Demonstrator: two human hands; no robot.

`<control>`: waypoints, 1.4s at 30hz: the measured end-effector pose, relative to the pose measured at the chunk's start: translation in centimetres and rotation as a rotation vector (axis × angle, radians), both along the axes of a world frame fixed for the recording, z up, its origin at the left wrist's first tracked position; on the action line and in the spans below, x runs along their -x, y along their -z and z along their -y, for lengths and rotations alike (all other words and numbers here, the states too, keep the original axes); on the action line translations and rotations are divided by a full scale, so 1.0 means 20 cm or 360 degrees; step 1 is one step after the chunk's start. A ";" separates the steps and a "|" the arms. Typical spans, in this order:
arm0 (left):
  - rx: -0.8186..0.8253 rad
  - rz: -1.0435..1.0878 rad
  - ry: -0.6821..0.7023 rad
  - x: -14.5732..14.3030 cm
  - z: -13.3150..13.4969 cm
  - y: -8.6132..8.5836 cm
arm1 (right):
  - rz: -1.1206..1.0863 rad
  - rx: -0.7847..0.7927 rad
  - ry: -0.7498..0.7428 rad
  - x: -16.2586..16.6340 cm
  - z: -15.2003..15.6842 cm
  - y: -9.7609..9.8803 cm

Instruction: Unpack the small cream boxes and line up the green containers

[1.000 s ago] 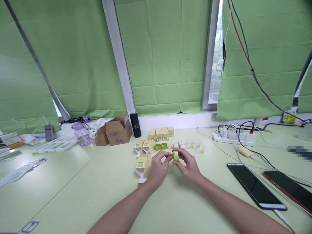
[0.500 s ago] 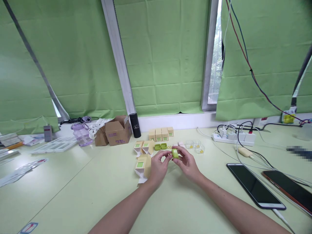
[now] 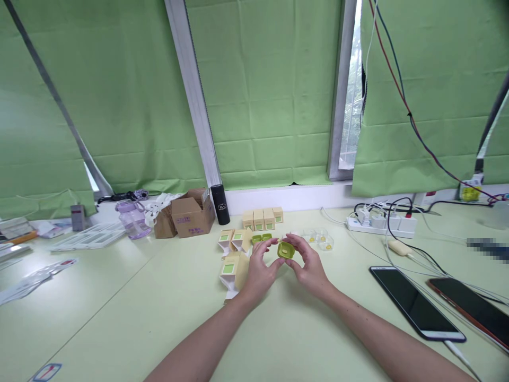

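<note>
Pale yellow-green, the table point(image 3: 159, 329) runs out under two forearms cut off by the lower edge. The dark-screened phone point(image 3: 417, 305) lies whole to the right; the brown-edged phone point(image 3: 475, 305) beside it is cropped by the frame. Above the table, between the hands, is a small green case point(image 3: 286, 250), its hollow side facing the camera. The right hand point(image 3: 309, 265) grips its right side between thumb and fingers. The left hand point(image 3: 260, 270) has its thumb at the lower left rim; whether its curled fingers also press the case, I cannot tell. That hand partly covers an open carton point(image 3: 233, 268). Beyond, fingers overlap two green containers point(image 3: 262, 238), and the clear containers point(image 3: 326, 245) are partly hidden behind the right hand. Farther off stand closed cartons point(image 3: 259, 218), their print too small to read.
</note>
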State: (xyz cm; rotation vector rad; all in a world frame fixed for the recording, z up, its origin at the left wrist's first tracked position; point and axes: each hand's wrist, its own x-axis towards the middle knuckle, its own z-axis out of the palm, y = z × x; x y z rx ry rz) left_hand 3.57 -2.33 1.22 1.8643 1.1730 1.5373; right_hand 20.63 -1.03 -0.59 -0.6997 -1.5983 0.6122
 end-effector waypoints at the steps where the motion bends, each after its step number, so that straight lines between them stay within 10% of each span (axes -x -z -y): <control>1: -0.0003 -0.0013 0.0000 0.00 0.00 0.00 | 0.0036 -0.0029 0.0012 0.00 0.00 0.00; 42: -0.0444 -0.0504 0.0024 0.00 0.01 0.04 | 0.0648 -0.0793 0.0724 -0.04 0.01 -0.02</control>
